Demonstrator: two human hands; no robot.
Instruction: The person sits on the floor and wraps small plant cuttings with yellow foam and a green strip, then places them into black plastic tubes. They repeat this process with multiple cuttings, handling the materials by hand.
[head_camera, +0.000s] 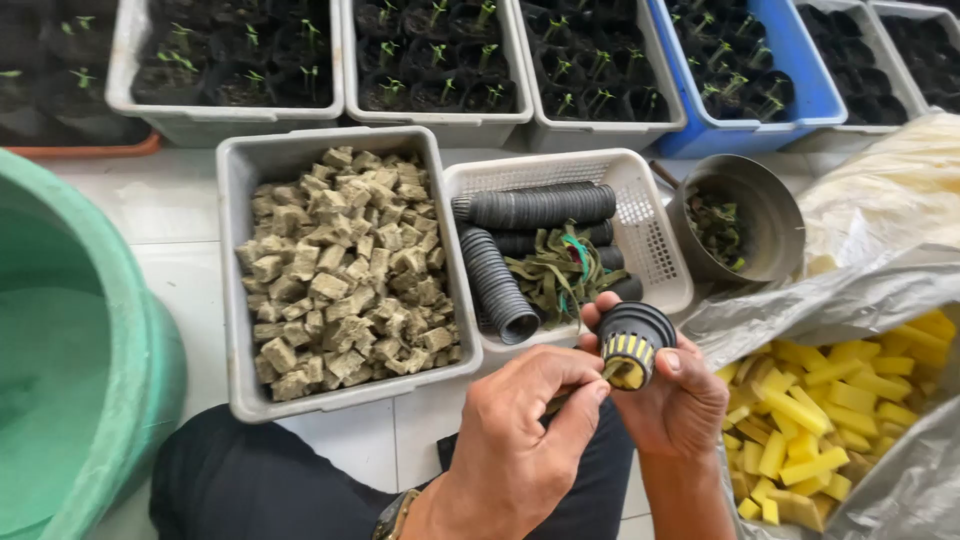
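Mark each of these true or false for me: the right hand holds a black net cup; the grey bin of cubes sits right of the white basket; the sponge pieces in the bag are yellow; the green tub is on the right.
1. The right hand holds a black net cup: true.
2. The grey bin of brown cubes sits right of the white basket: false, it sits left of it.
3. The sponge pieces in the bag are yellow: true.
4. The green tub is on the right: false, it is far left.

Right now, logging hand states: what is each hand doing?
Left hand: fingers pinched at the yellow sponge in the cup's bottom.
Right hand: closed around the black net cup.
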